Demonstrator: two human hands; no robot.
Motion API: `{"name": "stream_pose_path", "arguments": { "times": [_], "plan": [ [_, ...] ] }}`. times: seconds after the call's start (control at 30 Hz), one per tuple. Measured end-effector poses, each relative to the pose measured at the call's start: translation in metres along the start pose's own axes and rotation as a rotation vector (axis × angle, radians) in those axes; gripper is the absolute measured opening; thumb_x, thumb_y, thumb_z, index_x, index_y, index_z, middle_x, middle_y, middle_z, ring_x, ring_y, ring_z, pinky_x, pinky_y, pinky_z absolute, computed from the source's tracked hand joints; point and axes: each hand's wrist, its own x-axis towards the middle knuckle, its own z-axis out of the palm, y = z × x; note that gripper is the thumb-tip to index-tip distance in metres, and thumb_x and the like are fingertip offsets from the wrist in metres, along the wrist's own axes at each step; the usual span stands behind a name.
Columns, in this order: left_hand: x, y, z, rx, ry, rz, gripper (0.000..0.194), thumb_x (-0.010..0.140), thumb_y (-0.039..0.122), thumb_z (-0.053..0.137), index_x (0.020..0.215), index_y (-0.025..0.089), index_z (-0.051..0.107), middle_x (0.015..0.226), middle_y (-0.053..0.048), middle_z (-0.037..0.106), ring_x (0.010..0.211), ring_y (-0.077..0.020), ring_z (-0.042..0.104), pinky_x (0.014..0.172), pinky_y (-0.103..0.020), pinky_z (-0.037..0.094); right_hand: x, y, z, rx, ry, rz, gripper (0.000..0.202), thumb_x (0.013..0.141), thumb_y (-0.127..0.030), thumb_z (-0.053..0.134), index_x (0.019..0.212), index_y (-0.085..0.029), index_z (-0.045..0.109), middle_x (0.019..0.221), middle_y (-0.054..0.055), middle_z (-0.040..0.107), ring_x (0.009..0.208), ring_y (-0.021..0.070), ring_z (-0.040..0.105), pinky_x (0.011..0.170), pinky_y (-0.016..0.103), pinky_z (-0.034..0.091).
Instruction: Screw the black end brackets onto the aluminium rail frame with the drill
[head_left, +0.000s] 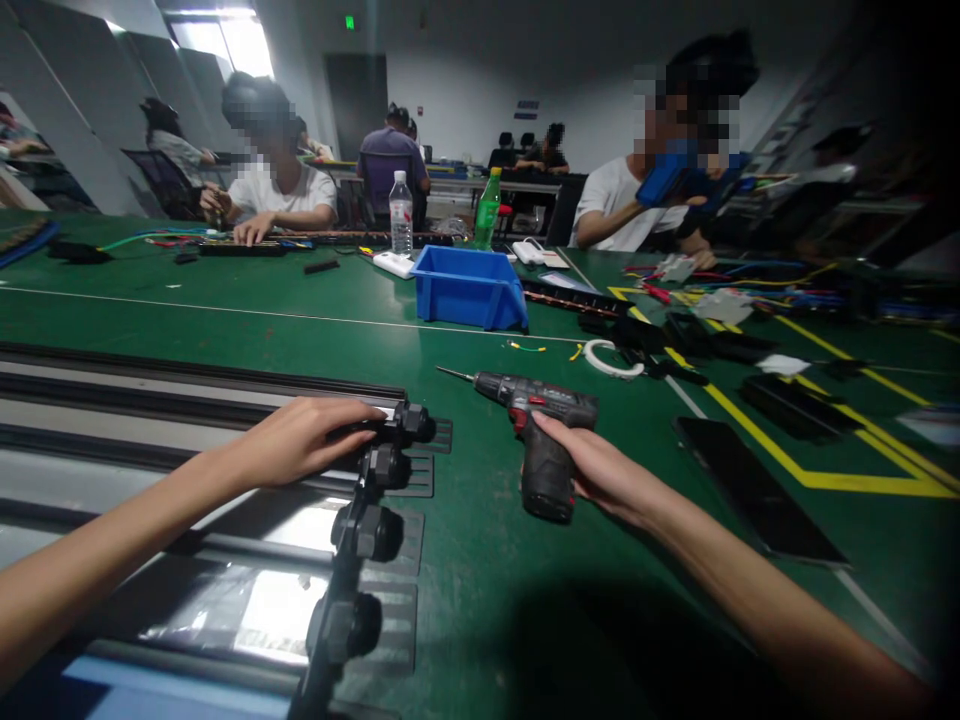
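Observation:
My right hand (592, 460) is wrapped around the grip of a black and grey cordless drill (551, 400). Its long thin bit points left, and the drill is over the green table. On the left, my left hand (311, 440) reaches across several long profiles and grips the end of the farthest long profile (352, 392), thumb on the near side and fingers on top. Just beyond its fingertips is a black cable gland (414, 420) with a slotted flat tab. More such glands (386, 465) sit on the ends of the nearer profiles, which look silvery and shiny.
A blue bin (469, 290) stands mid-table, with a water bottle (401, 215) and a green bottle (487, 210) behind it. To the right lie a white ring (611, 360), a dark phone-like slab (757, 490), wires and yellow tape lines. Other people work across the table.

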Motion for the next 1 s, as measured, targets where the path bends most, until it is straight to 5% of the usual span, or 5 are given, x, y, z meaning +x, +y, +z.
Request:
{"name": "stream_pose_path", "arguments": {
  "times": [0.2,0.37,0.67,0.9,1.0],
  "plan": [
    [0.009,0.014,-0.001,-0.038,-0.031,-0.038,0.039,0.103,0.045,0.046,0.132,0.024,0.062,0.127,-0.006,0.071,0.114,-0.0233,0.068,0.094,-0.029,0.051,0.014,-0.007,0.002,-0.323,-0.005,-0.053,0.06,0.09,-0.069,0.056,0.108,-0.014,0.073,0.054,0.003,0.067,0.041,0.0166,0.059,0.038,0.026,0.045],
    [0.013,0.022,0.0,-0.053,-0.035,-0.104,0.039,0.104,0.05,0.043,0.124,0.024,0.064,0.116,-0.004,0.073,0.104,-0.0226,0.07,0.082,-0.026,0.048,0.016,-0.013,0.008,-0.608,-0.04,-0.084,0.069,0.089,-0.077,0.047,0.076,-0.015,0.073,0.045,0.008,0.064,0.035,0.021,0.058,0.037,0.032,0.044],
    [0.011,0.022,0.002,0.079,-0.054,-0.134,0.042,0.104,0.054,0.037,0.112,0.022,0.063,0.097,-0.005,0.072,0.088,-0.023,0.068,0.071,-0.028,0.042,-0.027,-0.026,0.026,-1.105,0.386,-0.48,0.033,0.091,-0.054,0.061,0.079,-0.024,0.061,0.066,0.005,0.061,0.061,0.0234,0.056,0.059,0.035,0.029],
    [0.011,0.02,0.003,0.094,-0.062,-0.107,0.041,0.104,0.052,0.036,0.107,0.021,0.062,0.098,-0.006,0.071,0.088,-0.0223,0.068,0.07,-0.028,0.041,-0.063,-0.015,0.063,-1.028,0.09,-1.018,0.027,0.096,-0.035,0.064,0.119,-0.02,0.063,0.112,0.011,0.071,0.11,0.0295,0.062,0.099,0.046,0.047],
    [0.01,0.019,0.002,0.079,-0.068,-0.063,0.04,0.105,0.049,0.037,0.117,0.021,0.062,0.106,-0.007,0.072,0.097,-0.0228,0.068,0.077,-0.029,0.044,-0.078,-0.01,0.09,-0.997,-0.072,-1.178,0.034,0.093,-0.028,0.067,0.123,-0.014,0.062,0.105,0.01,0.073,0.101,0.0261,0.066,0.095,0.042,0.051]
  ]
}}
